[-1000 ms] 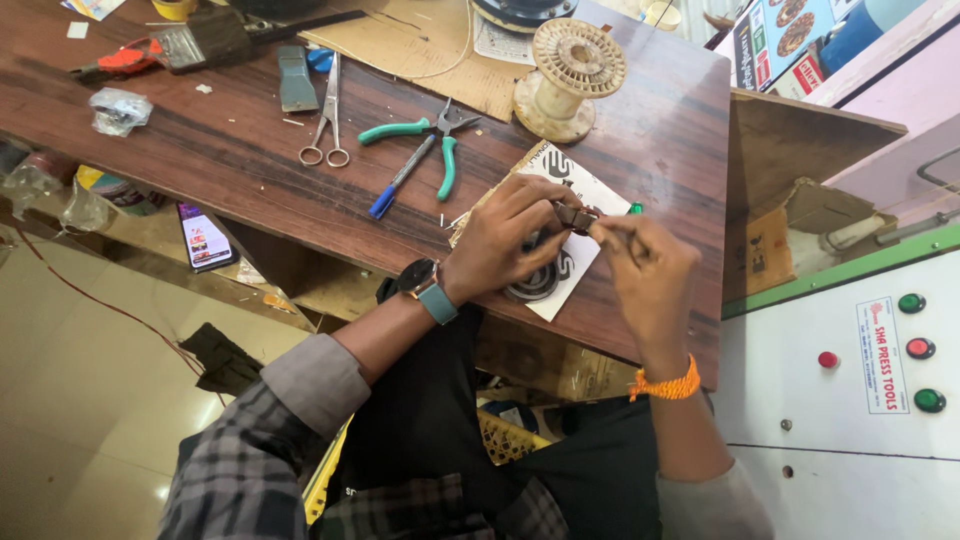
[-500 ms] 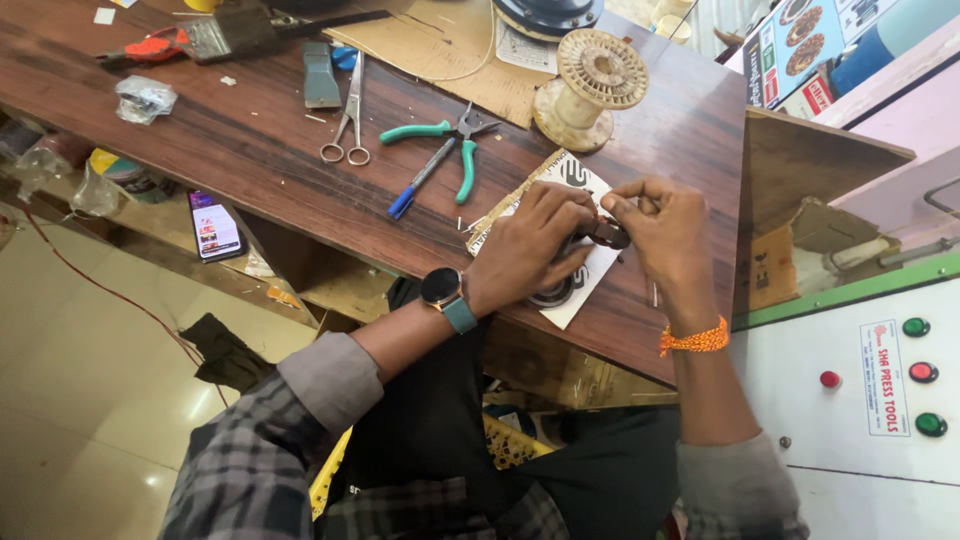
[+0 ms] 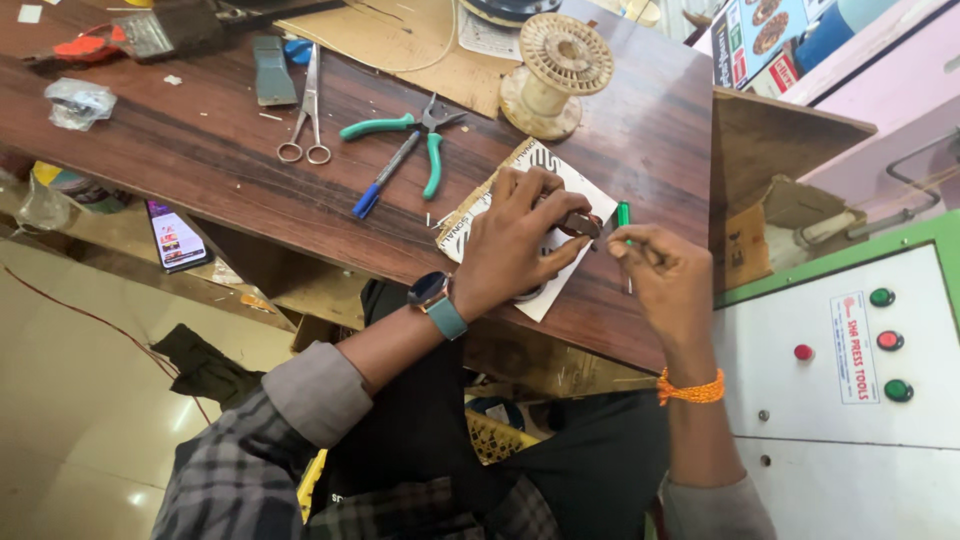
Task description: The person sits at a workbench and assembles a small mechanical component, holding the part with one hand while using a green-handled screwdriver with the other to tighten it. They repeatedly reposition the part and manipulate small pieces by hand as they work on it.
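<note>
Both grips pinched: left hand (image 3: 515, 240) on small dark part (image 3: 580, 224)

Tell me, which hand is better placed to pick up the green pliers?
Probably the left hand: it lies nearer the green pliers, though it pins a small dark part. The right hand is farther and pinches something thin.

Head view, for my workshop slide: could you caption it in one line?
Left hand pins a small dark part on a wooden bench; right hand pinches something thin beside it.
</note>
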Demonstrator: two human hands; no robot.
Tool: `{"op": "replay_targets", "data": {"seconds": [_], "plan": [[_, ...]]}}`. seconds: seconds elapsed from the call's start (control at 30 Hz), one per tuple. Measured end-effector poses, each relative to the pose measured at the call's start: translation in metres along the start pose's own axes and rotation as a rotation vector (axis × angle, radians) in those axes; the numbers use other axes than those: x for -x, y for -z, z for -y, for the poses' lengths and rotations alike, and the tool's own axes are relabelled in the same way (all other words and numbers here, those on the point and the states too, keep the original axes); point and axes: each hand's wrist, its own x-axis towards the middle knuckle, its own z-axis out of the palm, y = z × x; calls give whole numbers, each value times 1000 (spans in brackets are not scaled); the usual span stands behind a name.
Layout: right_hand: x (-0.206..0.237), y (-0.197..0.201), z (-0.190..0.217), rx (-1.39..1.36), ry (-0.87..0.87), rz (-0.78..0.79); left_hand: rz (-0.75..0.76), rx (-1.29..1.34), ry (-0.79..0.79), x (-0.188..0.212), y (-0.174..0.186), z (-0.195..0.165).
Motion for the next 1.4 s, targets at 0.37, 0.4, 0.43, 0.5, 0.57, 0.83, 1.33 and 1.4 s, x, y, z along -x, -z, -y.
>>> {"op": "replay_targets", "data": {"seconds": [0.37, 0.4, 0.43, 0.5, 0.57, 0.83, 1.33, 1.4], "plan": [[14, -17, 17, 79, 155, -26, 39, -27, -26, -3, 5, -6], [14, -16, 16, 53, 147, -16, 41, -27, -27, -2, 4, -6], [14, -14, 16, 28, 139, -7, 46, -30, -24, -3, 4, -5], [15, -13, 14, 21, 140, 4, 53, -37, -16, -3, 2, -5], [16, -13, 11, 56, 160, 12, 61, -37, -10, -2, 1, -5], [21, -39, -9, 162, 327, 37, 71, -89, -235, 3, 6, 7], [34, -21, 0, 100, 247, -94, 67, 70, -242, 5, 0, 19], [28, -17, 9, 65, 220, -125, 61, 56, -245, 5, 4, 15]]}}
